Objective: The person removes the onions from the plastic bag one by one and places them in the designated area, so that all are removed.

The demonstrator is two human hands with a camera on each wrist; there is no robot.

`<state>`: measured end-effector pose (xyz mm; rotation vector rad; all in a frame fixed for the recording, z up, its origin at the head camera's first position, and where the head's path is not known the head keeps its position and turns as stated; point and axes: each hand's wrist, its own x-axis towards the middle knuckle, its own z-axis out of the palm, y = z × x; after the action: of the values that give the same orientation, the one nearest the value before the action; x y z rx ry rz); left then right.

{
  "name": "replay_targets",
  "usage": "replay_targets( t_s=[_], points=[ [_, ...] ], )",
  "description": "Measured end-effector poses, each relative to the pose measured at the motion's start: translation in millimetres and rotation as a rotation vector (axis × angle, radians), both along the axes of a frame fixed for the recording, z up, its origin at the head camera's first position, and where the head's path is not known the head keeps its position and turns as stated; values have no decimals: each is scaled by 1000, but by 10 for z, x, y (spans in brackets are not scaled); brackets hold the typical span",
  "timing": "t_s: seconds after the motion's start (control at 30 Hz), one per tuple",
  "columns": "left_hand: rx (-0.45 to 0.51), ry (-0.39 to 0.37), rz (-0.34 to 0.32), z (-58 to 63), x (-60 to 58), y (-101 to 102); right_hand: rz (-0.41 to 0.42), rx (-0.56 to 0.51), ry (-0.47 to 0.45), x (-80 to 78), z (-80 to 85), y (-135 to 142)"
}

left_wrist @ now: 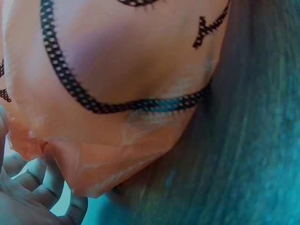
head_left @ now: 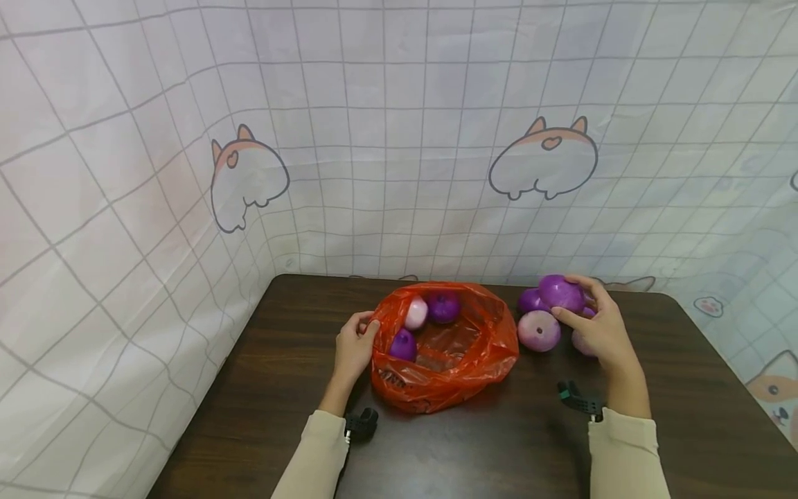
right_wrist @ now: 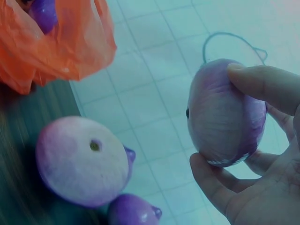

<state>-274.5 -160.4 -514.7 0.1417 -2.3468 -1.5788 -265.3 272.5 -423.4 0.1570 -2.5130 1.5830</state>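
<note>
An orange-red plastic bag (head_left: 445, 388) stands with its mouth spread wide, with two purple onions (head_left: 444, 308) and a paler one (head_left: 416, 314) visible inside. My left hand (head_left: 354, 352) pinches the bag's left rim; its fingers also show at the lower left of the left wrist view. Over a small pile right of the bag, my right hand (head_left: 606, 333) holds a shiny purple onion (right_wrist: 222, 115) between thumb and fingers. A pale onion (head_left: 539, 331) with a dark round root spot lies beside the bag, and more purple onions (head_left: 530, 301) are partly hidden by the hand.
Everything stands on a dark wooden table (head_left: 274, 353). Behind and to the left hangs a white grid-patterned cloth (head_left: 386, 152) with cartoon animals, close to the table's back edge. Small black devices (head_left: 363, 423) sit at both wrists.
</note>
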Motion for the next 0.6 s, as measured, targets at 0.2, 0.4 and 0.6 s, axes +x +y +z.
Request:
replay_targets(
  t_s=[0.2,0.4,0.6],
  points=[
    [-2,12,-3,11,-17,7,-79,-24,70,13,-46,142],
    [5,-14,-4,6,-15,2,-128,-6,52,47,-113,272],
    [13,-28,1,-8,-10,4,-161,60,28,87,-186,422]
  ],
)
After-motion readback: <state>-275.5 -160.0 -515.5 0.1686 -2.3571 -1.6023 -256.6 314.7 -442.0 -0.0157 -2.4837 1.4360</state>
